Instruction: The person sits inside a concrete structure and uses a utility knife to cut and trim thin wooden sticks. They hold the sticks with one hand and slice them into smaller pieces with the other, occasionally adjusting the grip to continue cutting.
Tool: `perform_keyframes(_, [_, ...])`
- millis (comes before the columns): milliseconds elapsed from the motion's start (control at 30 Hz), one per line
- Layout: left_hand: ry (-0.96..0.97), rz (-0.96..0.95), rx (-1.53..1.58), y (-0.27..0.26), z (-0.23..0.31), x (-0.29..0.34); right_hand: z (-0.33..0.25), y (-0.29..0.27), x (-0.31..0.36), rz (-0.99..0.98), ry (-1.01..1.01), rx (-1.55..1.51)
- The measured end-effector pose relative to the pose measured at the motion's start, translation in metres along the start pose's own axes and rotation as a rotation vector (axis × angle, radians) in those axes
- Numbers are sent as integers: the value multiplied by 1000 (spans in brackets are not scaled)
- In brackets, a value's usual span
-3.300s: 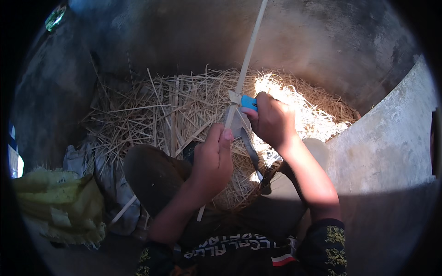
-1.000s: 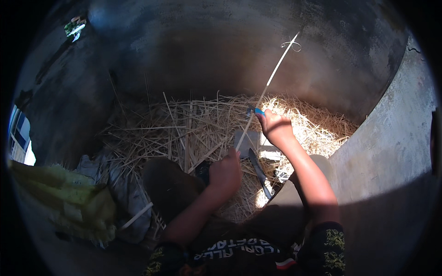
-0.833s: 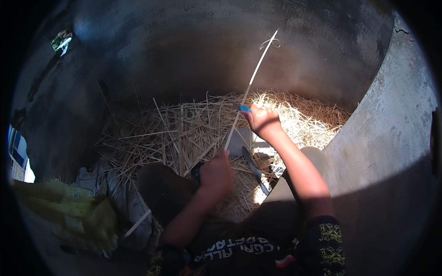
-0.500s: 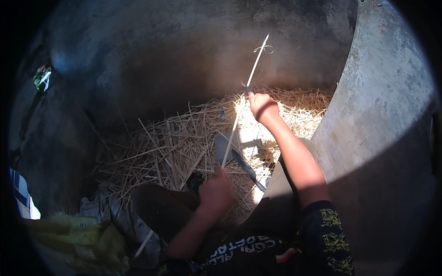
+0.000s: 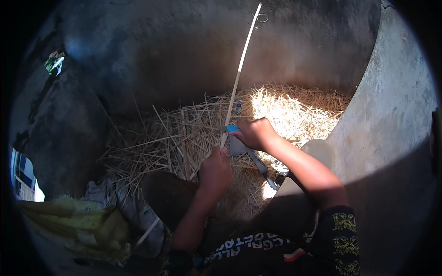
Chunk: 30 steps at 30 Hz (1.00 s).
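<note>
A long, thin pale strip, seemingly bamboo (image 5: 242, 62), slants up and away from me, its far end in front of the dark wall. My left hand (image 5: 215, 172) is closed around the strip's near end, just above my lap. Close beyond it, my right hand (image 5: 258, 133) grips a small knife with a blue handle (image 5: 233, 128). The knife's short blade lies across the strip, touching or nearly touching it. A fine curled shaving (image 5: 262, 18) hangs near the strip's far tip.
Pale shavings and thin strips (image 5: 165, 152) are heaped before my bent legs. Among them lie a grey block (image 5: 238, 147) and a long dark flat piece (image 5: 262, 171). A curved grey wall (image 5: 138, 55) surrounds me. Yellow-green sacking (image 5: 78, 225) lies at lower left.
My right hand has come back with the knife along the strip, toward my left hand. The strip's far end now reaches higher in the view. My left hand still grips the near end.
</note>
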<state>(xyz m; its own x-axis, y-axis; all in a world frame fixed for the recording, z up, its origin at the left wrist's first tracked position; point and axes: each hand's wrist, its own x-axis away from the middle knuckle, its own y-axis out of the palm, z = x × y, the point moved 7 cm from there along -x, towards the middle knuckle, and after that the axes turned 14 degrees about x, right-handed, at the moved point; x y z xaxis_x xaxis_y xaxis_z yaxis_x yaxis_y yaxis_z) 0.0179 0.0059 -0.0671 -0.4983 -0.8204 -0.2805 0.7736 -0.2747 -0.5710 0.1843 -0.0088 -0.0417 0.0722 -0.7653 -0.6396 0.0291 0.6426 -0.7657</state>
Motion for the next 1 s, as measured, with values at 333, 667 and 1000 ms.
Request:
perform_keyframes(333, [17,-147,108,15,28,27,122,-13,-19,-22,507,192])
perform_keyframes(667, [-88,20,460,-14,-1,2,-19,-18,3,-9,13,-12])
perform_keyframes(1000, [-116,14,539,-11,9,17,-11,-25,-6,101,-56,5])
